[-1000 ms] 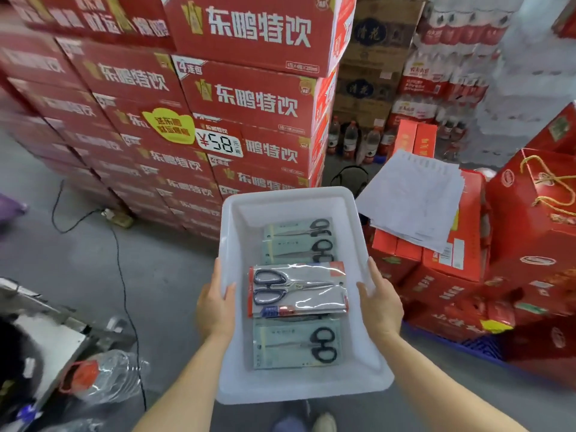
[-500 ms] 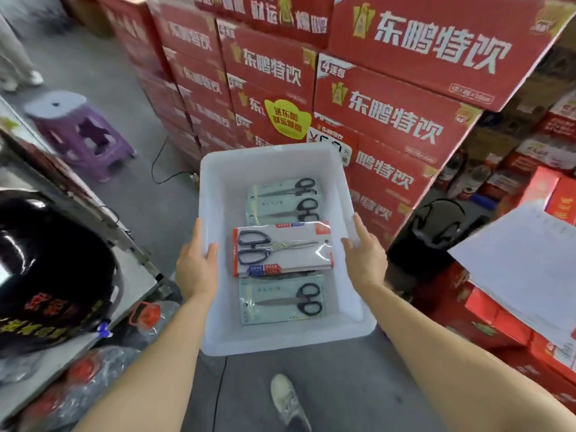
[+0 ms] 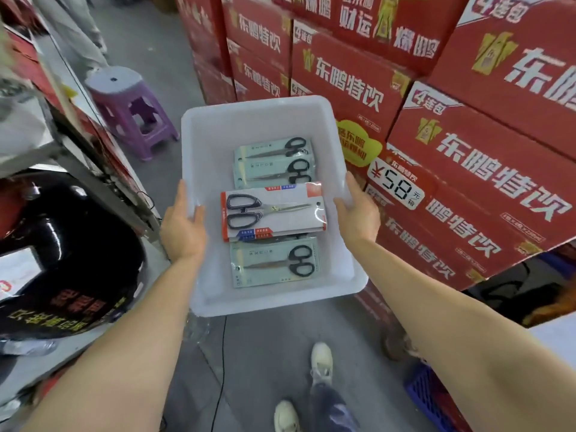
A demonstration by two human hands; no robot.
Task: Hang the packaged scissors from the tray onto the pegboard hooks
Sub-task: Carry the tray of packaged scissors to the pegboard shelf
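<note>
I carry a white plastic tray (image 3: 212,145) at waist height over the floor. My left hand (image 3: 182,224) grips its left rim and my right hand (image 3: 358,213) grips its right rim. Several packaged scissors lie flat inside. A red-and-white pack (image 3: 274,212) with black-handled scissors lies across the middle, on top of the others. Two pale green packs (image 3: 272,163) overlap at the far end, and one more green pack (image 3: 276,261) lies at the near end. No pegboard or hooks are in view.
Stacked red drink cartons (image 3: 436,135) with a ¥58 price tag (image 3: 397,185) wall off the right side. A purple stool (image 3: 131,110) stands ahead on the left. A black glossy helmet (image 3: 62,254) sits on a counter at the left. A cable runs along the grey floor by my shoes (image 3: 321,363).
The view has swung left with the tray: the cartons now fill the right, the stool and helmet have come closer, the paper pile has left the view. Both hands keep their hold.
</note>
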